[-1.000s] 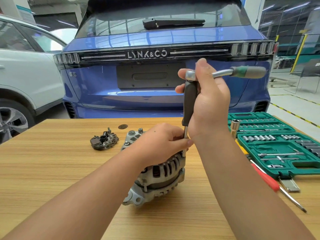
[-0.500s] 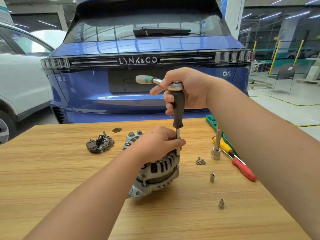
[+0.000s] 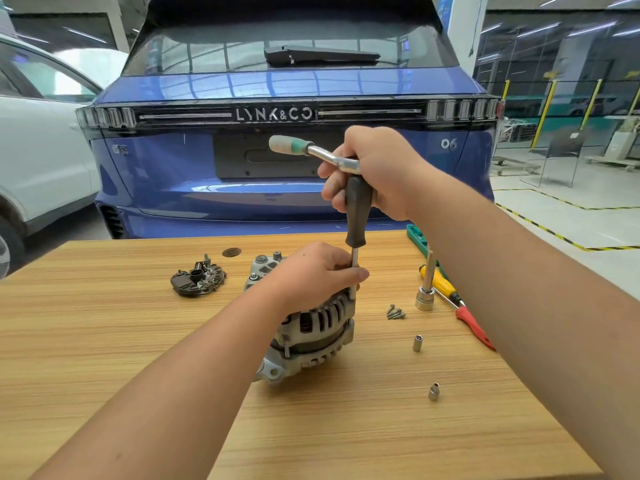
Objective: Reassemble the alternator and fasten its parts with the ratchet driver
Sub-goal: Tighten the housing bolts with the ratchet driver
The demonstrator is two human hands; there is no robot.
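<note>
The alternator [image 3: 311, 327] stands joined under the left hand [image 3: 311, 275], whose fingers pinch the driver shaft; the right hand [image 3: 377, 171] grips the ratchet driver [image 3: 356, 206]. Loose screws [image 3: 396, 312] (right of the fingers) and the rectifier part [image 3: 198, 278] remain unfitted.

On a wooden table [image 3: 138, 341] the alternator [image 3: 313, 336] stands mid-scene. The left hand [image 3: 313, 275] rests on it, fingers pinching the upright driver shaft [image 3: 354, 275]. The right hand [image 3: 377, 171] grips the ratchet [image 3: 311, 150] atop the black handle [image 3: 358, 209]. Right of it lie screws [image 3: 395, 312] and two sockets [image 3: 417, 342]. A blue car [image 3: 277, 188] is parked beyond.
</note>
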